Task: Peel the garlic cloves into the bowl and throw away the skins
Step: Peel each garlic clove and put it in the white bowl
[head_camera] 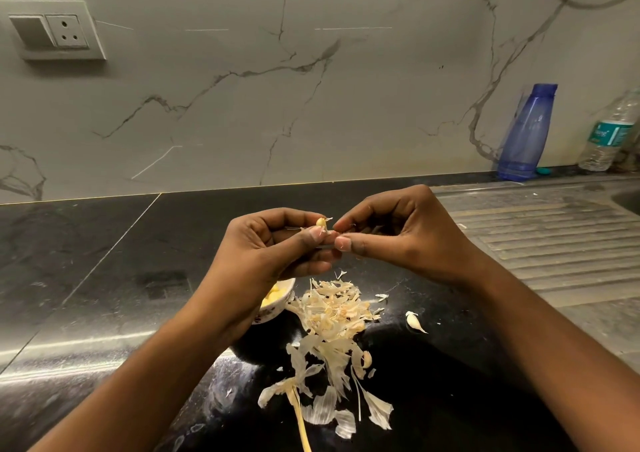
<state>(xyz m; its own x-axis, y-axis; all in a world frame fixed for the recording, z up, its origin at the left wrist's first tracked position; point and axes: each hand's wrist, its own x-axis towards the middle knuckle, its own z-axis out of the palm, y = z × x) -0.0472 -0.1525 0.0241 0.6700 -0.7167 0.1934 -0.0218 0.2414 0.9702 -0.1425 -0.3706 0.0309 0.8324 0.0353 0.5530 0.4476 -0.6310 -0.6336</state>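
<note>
Two grips are up close together above the tabletop [104, 261]. Left grip [273, 244] is curled round a garlic clove [321, 222], and I see its yellow tip poking out between thumb and forefinger. Right grip [398, 230] pinches a scrap of skin [331, 232] right at that clove, fingertips touching the left ones.

Bowl [277, 308] sits on the tabletop under the left wrist, mostly hidden. Peeled cloves [273, 296] show inside it. Skins [332, 313] lie in a loose pile just right of the bowl, trailing toward me, with a dry stem [299, 413] at the near end. One unpeeled clove [414, 322] lies right of the pile, apart from it. Second small clove [367, 359] is at the pile's edge.

Ribbed drainboard [554, 244] is on the right. Blue bottle [528, 133] and clear water bottle [609, 133] stand at the back wall, far right. Wall socket [59, 32] is upper left.
</note>
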